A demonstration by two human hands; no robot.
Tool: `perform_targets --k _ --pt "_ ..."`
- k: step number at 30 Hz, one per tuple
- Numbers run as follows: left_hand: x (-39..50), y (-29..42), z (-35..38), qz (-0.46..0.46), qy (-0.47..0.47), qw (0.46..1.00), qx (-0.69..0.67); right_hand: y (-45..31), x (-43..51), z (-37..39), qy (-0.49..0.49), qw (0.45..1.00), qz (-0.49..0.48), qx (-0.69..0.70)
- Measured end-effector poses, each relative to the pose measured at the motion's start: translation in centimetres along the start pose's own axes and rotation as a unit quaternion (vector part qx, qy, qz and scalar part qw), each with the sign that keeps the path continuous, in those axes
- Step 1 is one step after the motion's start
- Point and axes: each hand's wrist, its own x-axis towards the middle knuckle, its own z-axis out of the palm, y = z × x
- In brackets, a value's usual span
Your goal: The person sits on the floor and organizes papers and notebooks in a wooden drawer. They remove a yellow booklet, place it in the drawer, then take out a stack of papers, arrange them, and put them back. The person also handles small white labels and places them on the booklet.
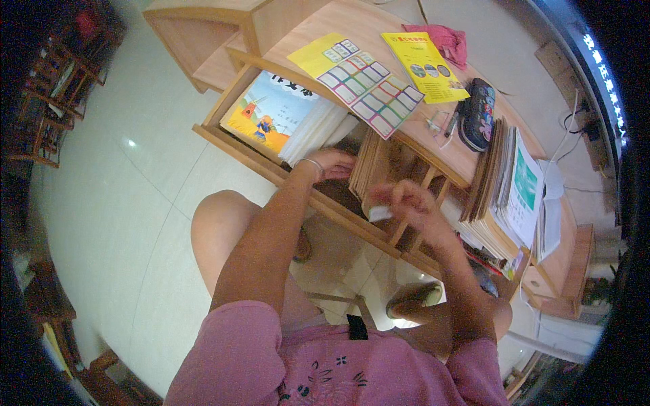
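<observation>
An open wooden drawer [228, 147] of the desk lies before me, with an illustrated exercise book [266, 114] and a stack of white papers [317, 129] in its left part. My left hand [332, 163] reaches into the drawer, between those papers and a row of upright brown-edged booklets [368, 162]; its fingertips touch or nearly touch the booklets. My right hand [406, 200], blurred, is raised over the drawer's right part with its fingers bent. A small white thing [380, 213] shows just below its fingers; whether the hand holds it cannot be told.
On the desktop [315, 20] lie sheets of labels [370, 94], a yellow booklet [424, 66], a pink cloth [447, 43] and a dark pencil case [477, 114]. A tall stack of books and papers [508, 193] stands at the right. A second drawer [457, 213] is partly under my right arm.
</observation>
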Motion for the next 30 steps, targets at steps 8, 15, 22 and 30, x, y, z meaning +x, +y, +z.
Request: perform_targets --k 8,15,22,30 --pt "0.2 -0.2 -0.1 0.005 0.013 1.0 -0.01 5.1 0.5 2.6 -0.082 0.995 0.013 -0.057" --pt "-0.2 0.1 0.1 0.01 0.001 1.0 0.005 4.3 1.3 2.4 -0.019 0.978 -0.022 -0.206" --pt "-0.6 0.7 0.9 0.001 0.008 1.0 -0.015 4.0 1.2 2.5 -0.018 0.98 -0.006 -0.199" --pt "-0.8 0.7 1.3 0.025 0.011 0.999 0.046 4.7 1.3 2.2 0.005 0.99 0.013 -0.142"
